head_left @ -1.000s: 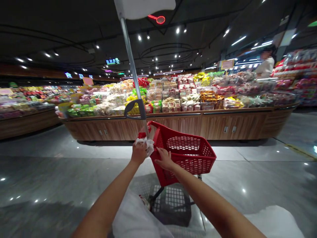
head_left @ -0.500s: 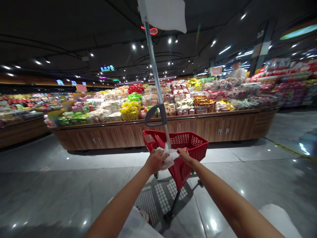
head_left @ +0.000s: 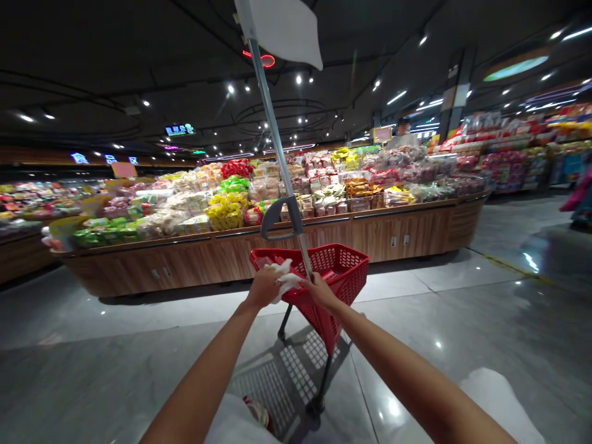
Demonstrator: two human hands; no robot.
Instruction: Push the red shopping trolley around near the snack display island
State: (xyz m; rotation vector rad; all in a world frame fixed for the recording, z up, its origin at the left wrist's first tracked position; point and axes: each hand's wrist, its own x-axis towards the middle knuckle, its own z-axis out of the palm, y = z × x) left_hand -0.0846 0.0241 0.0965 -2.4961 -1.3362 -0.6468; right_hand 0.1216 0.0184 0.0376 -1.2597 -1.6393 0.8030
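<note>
A small red plastic shopping cart stands in front of me. From it rises a metal pole with a white flag-like panel at its top and a grey loop handle partway up. My left hand is closed on a crumpled white cloth over the cart's near left part. The cloth's loose end reaches towards the pole. My right hand is closed around the foot of the pole; its fingers are partly hidden.
A long wooden display counter heaped with packaged goods runs across behind the cart. Another person is beyond it. More shelves stand at the right. Grey shiny floor lies around the cart, with a wheeled leg near me.
My hands have moved apart from the shared cloth. The left hand has gone left and a little up with it; the right has moved onto the pole. The view has turned slightly right.
</note>
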